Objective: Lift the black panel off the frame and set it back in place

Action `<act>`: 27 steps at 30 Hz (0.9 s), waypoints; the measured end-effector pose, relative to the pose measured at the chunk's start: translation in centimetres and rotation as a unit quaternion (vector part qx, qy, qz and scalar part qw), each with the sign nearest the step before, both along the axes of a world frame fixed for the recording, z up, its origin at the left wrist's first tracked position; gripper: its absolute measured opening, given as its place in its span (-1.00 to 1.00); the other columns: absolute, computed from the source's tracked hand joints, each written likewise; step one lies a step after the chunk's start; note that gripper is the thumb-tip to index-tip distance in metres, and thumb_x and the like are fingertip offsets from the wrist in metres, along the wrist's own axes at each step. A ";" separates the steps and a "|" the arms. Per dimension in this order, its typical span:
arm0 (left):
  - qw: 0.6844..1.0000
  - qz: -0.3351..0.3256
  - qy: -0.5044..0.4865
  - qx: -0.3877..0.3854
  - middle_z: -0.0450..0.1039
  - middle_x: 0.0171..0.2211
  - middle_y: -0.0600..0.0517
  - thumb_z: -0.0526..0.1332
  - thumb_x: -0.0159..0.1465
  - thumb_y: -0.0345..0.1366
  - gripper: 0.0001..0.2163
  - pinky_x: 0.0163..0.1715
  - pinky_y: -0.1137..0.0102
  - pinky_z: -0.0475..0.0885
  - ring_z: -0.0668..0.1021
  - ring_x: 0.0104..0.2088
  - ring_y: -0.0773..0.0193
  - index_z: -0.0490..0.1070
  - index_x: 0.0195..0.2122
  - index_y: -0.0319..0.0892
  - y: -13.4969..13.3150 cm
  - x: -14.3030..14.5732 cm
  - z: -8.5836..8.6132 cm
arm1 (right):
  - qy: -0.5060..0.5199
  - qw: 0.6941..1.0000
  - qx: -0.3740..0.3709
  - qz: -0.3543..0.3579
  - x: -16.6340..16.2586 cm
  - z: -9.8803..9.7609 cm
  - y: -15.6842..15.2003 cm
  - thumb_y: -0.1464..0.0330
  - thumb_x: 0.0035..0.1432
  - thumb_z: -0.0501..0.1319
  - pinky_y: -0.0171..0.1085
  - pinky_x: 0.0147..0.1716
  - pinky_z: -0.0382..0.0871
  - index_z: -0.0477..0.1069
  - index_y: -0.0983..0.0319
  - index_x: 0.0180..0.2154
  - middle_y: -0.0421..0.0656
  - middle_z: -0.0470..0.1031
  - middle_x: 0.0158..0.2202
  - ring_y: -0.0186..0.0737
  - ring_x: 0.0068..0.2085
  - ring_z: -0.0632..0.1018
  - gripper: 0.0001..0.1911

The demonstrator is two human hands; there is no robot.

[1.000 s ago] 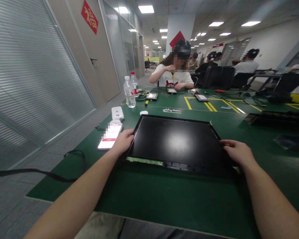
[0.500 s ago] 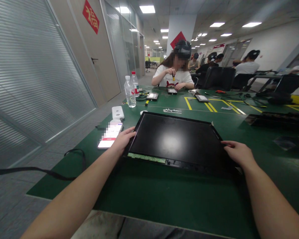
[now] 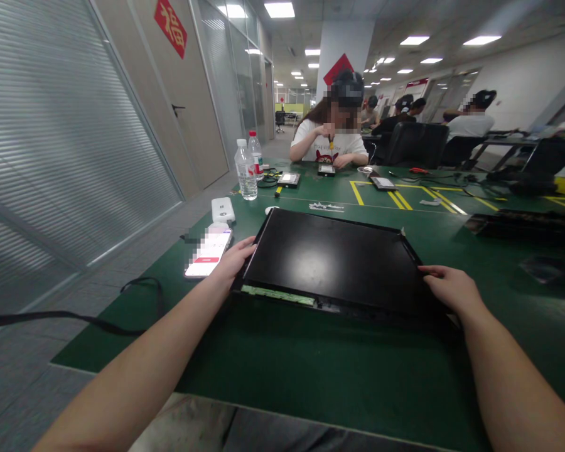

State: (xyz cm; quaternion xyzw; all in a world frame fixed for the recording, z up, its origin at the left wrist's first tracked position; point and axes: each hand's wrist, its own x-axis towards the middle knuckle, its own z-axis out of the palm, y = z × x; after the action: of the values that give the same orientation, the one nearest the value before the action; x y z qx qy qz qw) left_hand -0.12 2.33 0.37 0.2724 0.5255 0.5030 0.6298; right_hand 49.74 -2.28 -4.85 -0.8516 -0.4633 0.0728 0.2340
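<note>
A black LCD panel (image 3: 329,263) in a dark frame lies before me, its glossy face up and reflecting a pale patch of light. Along its near edge runs a narrow green circuit strip (image 3: 277,295). My left hand (image 3: 238,257) is closed on the panel's left edge, thumb on top and the other fingers mostly hidden beneath. At the right edge, my right hand (image 3: 449,289) grips with its thumb and fingers around the frame. Whether the panel's underside touches the table (image 3: 282,364) everywhere cannot be seen.
Left of the panel lie a lit phone (image 3: 211,251) and a white device (image 3: 223,210). Two water bottles (image 3: 246,172) stand behind them. Across the table, a person (image 3: 329,141) holds a screwdriver (image 3: 331,147) over a hard drive (image 3: 326,170). Dark parts (image 3: 522,232) lie right.
My view has shifted slightly, and the panel's near edge sits a little higher in the picture. Both hands keep the same hold on its sides.
</note>
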 end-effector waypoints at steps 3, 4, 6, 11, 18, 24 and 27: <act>1.000 -0.002 0.026 -0.002 0.67 -0.41 0.03 0.39 0.27 -0.58 -0.29 -0.60 0.44 0.55 0.62 -0.63 0.26 0.31 0.45 -0.19 -0.2 0.0 0.0 | 0.004 1.000 0.000 -0.001 0.0 0.1 0.0 0.36 0.02 0.28 -0.11 -0.22 0.51 0.76 0.10 -0.16 -0.03 0.73 -0.19 0.03 -0.20 0.68 -0.65; 0.999 -0.004 0.034 0.000 0.66 -0.43 0.05 0.41 0.25 -0.58 -0.24 -0.61 0.45 0.54 0.61 -0.64 0.25 0.29 0.47 -0.17 -0.2 0.0 0.0 | 0.004 1.000 0.002 0.000 0.0 0.1 0.0 0.36 0.02 0.28 -0.11 -0.23 0.51 0.76 0.10 -0.16 -0.03 0.73 -0.19 0.04 -0.20 0.68 -0.64; 0.999 -0.011 0.045 0.007 0.64 -0.46 0.08 0.45 0.21 -0.55 -0.19 -0.62 0.45 0.53 0.61 -0.64 0.24 0.27 0.49 -0.13 -0.3 -0.1 -0.1 | 0.002 1.000 0.005 0.002 0.1 0.1 0.0 0.36 0.01 0.28 -0.11 -0.25 0.51 0.76 0.10 -0.16 -0.02 0.73 -0.19 0.05 -0.20 0.68 -0.64; 0.998 -0.021 0.052 0.012 0.70 -0.39 0.01 0.49 0.23 -0.48 -0.30 -0.56 0.43 0.56 0.64 -0.59 0.23 0.41 0.40 -0.14 -0.4 -0.2 -0.1 | 0.004 1.000 0.004 0.002 0.4 -0.2 0.1 0.33 0.00 0.29 -0.10 -0.24 0.51 0.76 0.10 -0.16 -0.03 0.73 -0.19 0.04 -0.21 0.67 -0.63; 0.996 -0.050 0.059 0.044 0.77 -0.17 -0.09 0.45 0.33 -0.40 -0.58 -0.42 0.45 0.60 0.76 -0.32 0.16 0.62 0.22 -0.16 -0.8 0.0 0.3 | 0.007 1.000 0.007 -0.004 0.2 -0.3 0.1 0.30 0.00 0.30 -0.10 -0.27 0.50 0.76 0.10 -0.18 -0.02 0.73 -0.20 0.06 -0.23 0.67 -0.66; 0.996 -0.072 0.002 0.050 0.77 -0.11 -0.13 0.38 0.30 -0.48 -0.51 -0.39 0.42 0.65 0.78 -0.26 0.11 0.60 0.28 -0.19 -0.8 0.1 0.5 | 0.013 1.000 -0.002 -0.001 -0.1 0.1 0.1 0.29 0.03 0.30 -0.11 -0.26 0.49 0.76 0.09 -0.15 -0.03 0.74 -0.18 0.05 -0.21 0.67 -0.65; 0.996 -0.067 -0.009 0.054 0.77 -0.09 -0.15 0.35 0.28 -0.50 -0.48 -0.33 0.39 0.68 0.79 -0.22 0.07 0.59 0.29 -0.22 -0.7 0.3 0.6 | 0.010 1.000 -0.011 -0.002 0.0 0.0 0.2 0.29 0.03 0.30 -0.11 -0.24 0.48 0.77 0.10 -0.15 -0.03 0.74 -0.19 0.05 -0.19 0.67 -0.65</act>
State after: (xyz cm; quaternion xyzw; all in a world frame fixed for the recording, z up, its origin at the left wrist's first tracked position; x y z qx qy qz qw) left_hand 0.16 1.58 0.99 0.3362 0.4728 0.4891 0.6513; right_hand 49.76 -2.07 -4.89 -0.8544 -0.4583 0.0855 0.2297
